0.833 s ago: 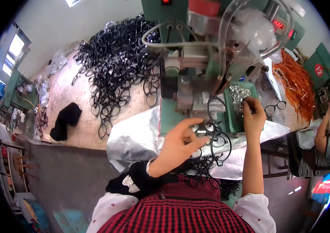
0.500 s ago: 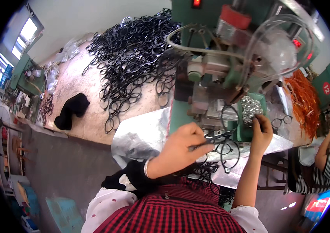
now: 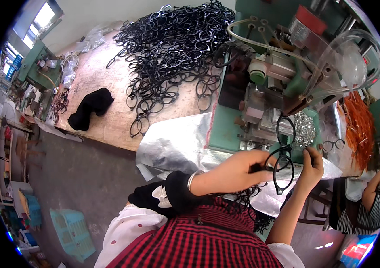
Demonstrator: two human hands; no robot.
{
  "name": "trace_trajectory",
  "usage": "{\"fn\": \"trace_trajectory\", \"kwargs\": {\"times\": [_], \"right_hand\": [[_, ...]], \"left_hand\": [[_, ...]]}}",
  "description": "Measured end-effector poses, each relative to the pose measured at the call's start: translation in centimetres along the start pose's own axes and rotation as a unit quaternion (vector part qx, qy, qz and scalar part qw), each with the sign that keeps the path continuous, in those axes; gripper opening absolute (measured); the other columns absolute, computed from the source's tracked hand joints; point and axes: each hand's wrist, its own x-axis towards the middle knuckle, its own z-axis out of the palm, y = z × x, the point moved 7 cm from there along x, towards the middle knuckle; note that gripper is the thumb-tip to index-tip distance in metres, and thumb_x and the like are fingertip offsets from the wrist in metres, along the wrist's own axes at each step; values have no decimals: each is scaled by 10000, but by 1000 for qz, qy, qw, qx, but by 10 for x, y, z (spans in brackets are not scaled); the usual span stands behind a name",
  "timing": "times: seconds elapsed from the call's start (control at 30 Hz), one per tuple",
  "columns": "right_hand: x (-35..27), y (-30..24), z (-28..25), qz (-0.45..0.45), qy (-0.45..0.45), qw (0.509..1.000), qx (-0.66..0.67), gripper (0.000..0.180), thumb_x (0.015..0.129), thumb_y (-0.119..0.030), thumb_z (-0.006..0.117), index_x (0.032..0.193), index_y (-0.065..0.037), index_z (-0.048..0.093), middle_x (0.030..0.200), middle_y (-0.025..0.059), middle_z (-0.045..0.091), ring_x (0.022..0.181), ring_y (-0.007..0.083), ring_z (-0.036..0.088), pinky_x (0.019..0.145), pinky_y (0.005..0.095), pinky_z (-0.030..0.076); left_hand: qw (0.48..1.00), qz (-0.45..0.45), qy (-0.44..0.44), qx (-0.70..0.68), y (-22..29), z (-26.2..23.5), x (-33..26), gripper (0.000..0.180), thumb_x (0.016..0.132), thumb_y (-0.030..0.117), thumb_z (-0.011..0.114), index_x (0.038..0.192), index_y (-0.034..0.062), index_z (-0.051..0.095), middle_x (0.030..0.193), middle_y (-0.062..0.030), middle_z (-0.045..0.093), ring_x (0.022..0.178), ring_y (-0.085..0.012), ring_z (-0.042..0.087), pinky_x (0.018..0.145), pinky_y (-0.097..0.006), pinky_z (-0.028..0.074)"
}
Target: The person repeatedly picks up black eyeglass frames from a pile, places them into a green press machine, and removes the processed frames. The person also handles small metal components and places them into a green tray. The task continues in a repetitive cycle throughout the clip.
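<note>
My left hand (image 3: 239, 172) is closed on black eyeglass frames (image 3: 278, 182), pinched between thumb and fingers. They hang upright with their round, lensless rims in front of the green machine (image 3: 261, 111). At least two frames seem to overlap there. My right hand (image 3: 311, 169) is just right of them, thumb and fingertips drawn together. Whatever sits between those fingertips is too small to make out. Beyond that hand, a green tray (image 3: 317, 120) holds a heap of small shiny metal parts (image 3: 304, 128).
A large pile of black eyeglass frames (image 3: 176, 42) covers the bench (image 3: 96, 71). Black cloth (image 3: 90, 108) lies at its left. Silver sheeting (image 3: 167, 138) drapes the front edge. Orange frames (image 3: 357, 129) lie at right, near another person's arm (image 3: 373, 181). More frames lie by my apron.
My left hand has moved right with the eyeglass frames, closer to my right hand. My right hand has drawn back from the metal parts toward the tray's near edge. The whole view has shifted.
</note>
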Motion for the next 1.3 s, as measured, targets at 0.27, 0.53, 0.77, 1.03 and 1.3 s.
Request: {"fn": "trace_trajectory", "kwargs": {"times": [0.27,0.53,0.77,1.03,1.3], "right_hand": [[27,-127,79,-64,-134,983,105,397,769,-18,742,1145,12,616,1009,60,677,927,120,611,856,278,488],[17,-111,98,44,-135,948,286,437,785,16,708,1203,1,580,857,-2,639,836,60,584,788,204,438],[10,-129,109,109,-168,900,386,476,801,43,680,1259,22,549,939,32,683,897,88,613,845,241,464],[26,-130,76,-16,-201,957,206,503,808,-16,672,1300,-24,567,1117,91,674,1079,163,618,970,310,456],[33,-1,-12,6,-24,996,-85,382,838,-13,656,1218,-47,624,940,56,648,853,129,600,804,280,472]], "left_hand": [[978,-101,-80,-165,-12,7,15,235,971,81,624,1179,-24,592,1188,-88,642,1049,-126,593,918,-295,486],[976,-148,-101,-120,-6,7,15,340,986,130,590,1283,-35,575,1101,-103,671,1102,-195,610,994,-339,449],[982,-91,-95,-135,-15,-1,11,272,940,80,632,1197,-9,643,1148,-118,673,1083,-228,640,959,-367,492],[770,462,-30,439,114,14,4,310,755,138,715,1060,97,747,1234,-145,652,863,-295,627,847,-456,547],[747,474,-10,466,82,4,23,450,701,170,624,1137,137,730,1237,-121,634,871,-289,602,861,-450,519]]}}
